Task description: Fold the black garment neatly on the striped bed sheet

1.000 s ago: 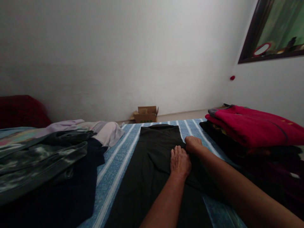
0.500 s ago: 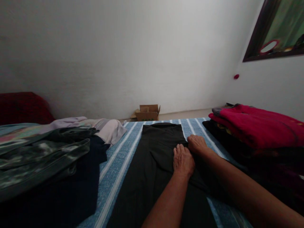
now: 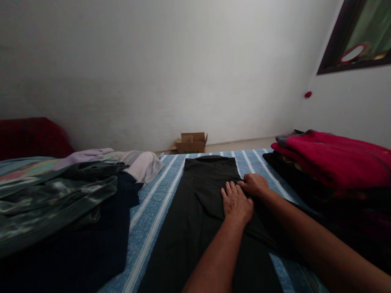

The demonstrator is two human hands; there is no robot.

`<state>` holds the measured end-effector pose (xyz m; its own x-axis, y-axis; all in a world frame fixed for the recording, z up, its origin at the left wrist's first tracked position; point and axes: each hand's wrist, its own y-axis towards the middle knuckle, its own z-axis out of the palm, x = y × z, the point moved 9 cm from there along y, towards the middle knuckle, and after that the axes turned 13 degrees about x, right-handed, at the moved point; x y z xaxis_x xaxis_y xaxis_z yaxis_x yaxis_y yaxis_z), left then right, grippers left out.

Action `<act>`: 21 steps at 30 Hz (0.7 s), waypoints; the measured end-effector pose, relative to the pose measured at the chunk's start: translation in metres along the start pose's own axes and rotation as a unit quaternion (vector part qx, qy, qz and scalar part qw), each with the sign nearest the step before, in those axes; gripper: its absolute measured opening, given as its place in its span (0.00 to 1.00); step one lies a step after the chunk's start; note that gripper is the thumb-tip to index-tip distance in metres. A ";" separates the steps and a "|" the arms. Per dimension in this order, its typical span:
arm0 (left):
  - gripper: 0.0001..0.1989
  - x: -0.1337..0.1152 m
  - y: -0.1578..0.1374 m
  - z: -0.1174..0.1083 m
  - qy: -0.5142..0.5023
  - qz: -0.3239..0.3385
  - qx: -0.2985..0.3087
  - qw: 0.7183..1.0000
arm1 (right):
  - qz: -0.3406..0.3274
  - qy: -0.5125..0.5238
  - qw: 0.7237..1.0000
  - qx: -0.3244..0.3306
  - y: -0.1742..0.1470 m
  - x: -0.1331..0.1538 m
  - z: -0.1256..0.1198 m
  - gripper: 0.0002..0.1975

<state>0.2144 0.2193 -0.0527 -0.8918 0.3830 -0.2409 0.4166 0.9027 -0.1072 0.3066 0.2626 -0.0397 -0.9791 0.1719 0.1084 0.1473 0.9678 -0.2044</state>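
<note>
Black trousers (image 3: 183, 219) lie lengthwise on a blue and white striped bedsheet (image 3: 155, 197), their waistband at the far end. My left hand (image 3: 237, 203) rests flat on the right half of the trousers, fingers stretched and slightly apart. Just beyond it, my right hand (image 3: 255, 185) is closed, its fingers curled on the right edge of the cloth below the waistband. Creases run through the fabric beside my left hand. Dark cloth continues under my right forearm, where its outline is hard to make out.
Folded clothes, a bright pink garment (image 3: 342, 158) on top, are stacked at the right. Loose clothes, including a mottled grey-green garment (image 3: 58, 199), lie at the left. Beyond the bed's far edge an open cardboard box (image 3: 191, 146) stands near the wall (image 3: 183, 73).
My left hand's fingers have spread and straightened on the cloth. My right hand stays at the trousers' edge, its fingers slightly closer to the left hand. The view has shifted slightly.
</note>
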 end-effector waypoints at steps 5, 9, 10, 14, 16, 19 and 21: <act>0.36 0.002 0.001 0.003 -0.008 -0.014 0.020 1.000 | -0.026 0.006 1.000 -0.015 0.005 0.004 0.000 0.13; 0.36 0.001 0.001 0.005 -0.004 -0.012 0.032 0.999 | -0.026 0.004 0.999 -0.036 0.003 0.002 0.002 0.13; 0.36 0.000 0.001 0.006 -0.001 -0.010 0.033 0.999 | -0.023 0.005 0.999 -0.042 0.001 0.001 0.001 0.13; 0.37 0.001 0.001 0.007 0.010 -0.021 0.033 0.999 | -0.025 0.024 0.996 -0.079 -0.001 0.008 -0.008 0.13; 0.37 0.002 0.001 0.008 0.012 -0.025 0.035 0.999 | -0.047 0.049 0.993 -0.095 0.001 0.019 -0.015 0.13; 0.35 -0.001 0.001 0.008 0.023 -0.009 0.043 0.999 | -0.099 0.098 0.986 -0.088 0.009 0.040 -0.017 0.11; 0.35 -0.004 0.001 0.007 0.035 0.006 0.050 0.998 | -0.122 0.128 0.981 -0.076 0.017 0.049 -0.014 0.10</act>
<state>0.2191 0.2170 -0.0588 -0.8958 0.4090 -0.1742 0.4390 0.8757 -0.2012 0.2628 0.2900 -0.0237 -0.9236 -0.0466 0.3806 -0.0491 0.9988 0.0033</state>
